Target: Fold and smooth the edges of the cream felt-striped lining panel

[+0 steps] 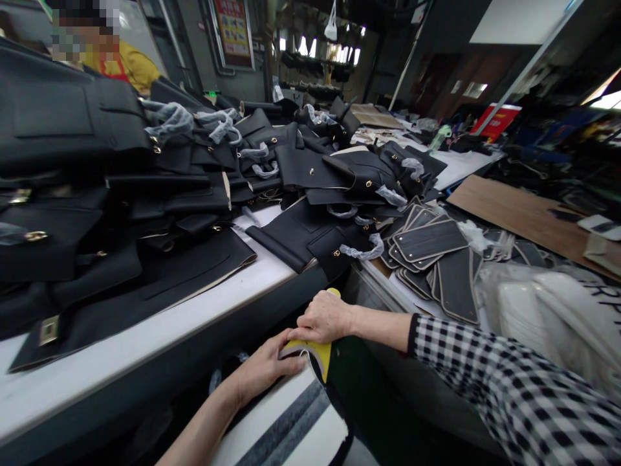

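Note:
My left hand (264, 367) and my right hand (323, 318) meet low in front of the table edge, both on a yellow piece (315, 353) with a dark rim. The left hand's fingers curl over its lower left edge. The right hand is closed over its top, where a yellow tip (334, 292) shows above the knuckles. My right sleeve (509, 388) is black-and-white check. Below the yellow piece lies a white and grey striped surface (291, 427); beside it is a dark green panel (383, 401).
A white table (145, 340) carries piles of black leather bag parts (121, 213) with gold fittings. Flat black panels (431, 249) are stacked at right, next to a white plastic bag (557, 317). A person in yellow (129, 65) is at the far left.

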The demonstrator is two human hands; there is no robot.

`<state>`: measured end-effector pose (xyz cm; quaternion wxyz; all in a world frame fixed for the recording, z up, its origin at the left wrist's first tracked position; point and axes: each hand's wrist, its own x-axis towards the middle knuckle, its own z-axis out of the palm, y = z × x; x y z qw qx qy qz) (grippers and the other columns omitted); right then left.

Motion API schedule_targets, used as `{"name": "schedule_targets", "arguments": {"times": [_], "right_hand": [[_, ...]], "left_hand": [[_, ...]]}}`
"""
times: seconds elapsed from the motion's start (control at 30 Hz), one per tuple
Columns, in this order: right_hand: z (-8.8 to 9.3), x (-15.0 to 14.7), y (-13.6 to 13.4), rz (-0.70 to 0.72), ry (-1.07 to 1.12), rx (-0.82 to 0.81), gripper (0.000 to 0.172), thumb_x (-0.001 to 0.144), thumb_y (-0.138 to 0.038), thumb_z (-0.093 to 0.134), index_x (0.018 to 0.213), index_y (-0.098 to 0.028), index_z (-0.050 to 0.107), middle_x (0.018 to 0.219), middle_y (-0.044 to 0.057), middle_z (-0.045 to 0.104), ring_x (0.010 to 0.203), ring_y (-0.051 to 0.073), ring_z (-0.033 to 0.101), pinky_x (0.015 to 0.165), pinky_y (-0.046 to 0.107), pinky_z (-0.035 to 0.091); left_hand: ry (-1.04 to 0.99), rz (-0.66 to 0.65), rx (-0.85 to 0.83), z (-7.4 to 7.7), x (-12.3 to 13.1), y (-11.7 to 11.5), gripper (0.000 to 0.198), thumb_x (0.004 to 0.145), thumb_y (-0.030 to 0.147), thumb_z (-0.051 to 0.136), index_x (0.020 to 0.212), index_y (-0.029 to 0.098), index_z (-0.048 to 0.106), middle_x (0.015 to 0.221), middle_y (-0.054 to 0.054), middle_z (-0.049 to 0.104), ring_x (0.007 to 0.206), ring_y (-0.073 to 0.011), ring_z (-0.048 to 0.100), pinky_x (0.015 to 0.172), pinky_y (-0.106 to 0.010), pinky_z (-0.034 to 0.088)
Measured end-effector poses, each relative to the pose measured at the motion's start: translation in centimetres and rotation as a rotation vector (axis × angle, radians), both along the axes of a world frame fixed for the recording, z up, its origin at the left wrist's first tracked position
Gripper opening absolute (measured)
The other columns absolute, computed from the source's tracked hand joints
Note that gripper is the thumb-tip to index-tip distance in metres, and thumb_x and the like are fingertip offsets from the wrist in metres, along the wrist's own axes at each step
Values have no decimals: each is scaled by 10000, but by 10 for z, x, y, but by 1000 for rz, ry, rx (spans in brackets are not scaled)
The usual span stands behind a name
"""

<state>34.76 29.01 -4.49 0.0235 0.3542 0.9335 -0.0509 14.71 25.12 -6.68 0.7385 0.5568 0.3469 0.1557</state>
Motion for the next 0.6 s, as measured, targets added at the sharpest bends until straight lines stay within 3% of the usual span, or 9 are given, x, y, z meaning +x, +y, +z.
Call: {"name": "schedule_targets", "arguments": {"times": [0.23, 0.6], "right_hand": [[-1, -3, -2, 13, -31, -13, 571, 992, -538, 349, 733, -197, 728, 674, 86, 724, 618, 209, 663, 550, 264, 308], [-1, -7, -10, -12, -89, -52, 566, 1011, -511, 318, 822, -192, 746, 735, 105, 739, 669, 253, 701, 563, 285, 363]], "left_hand": [[-44, -60, -39, -4, -1, -1, 495, 836, 388, 674, 1282, 190, 594, 1023, -14, 675, 964, -230, 581, 854, -299, 420], [-9, -76, -40, -6, -4, -4, 500, 835, 455, 646, 1246, 173, 625, 1025, -40, 690, 934, -267, 608, 843, -331, 456]]}}
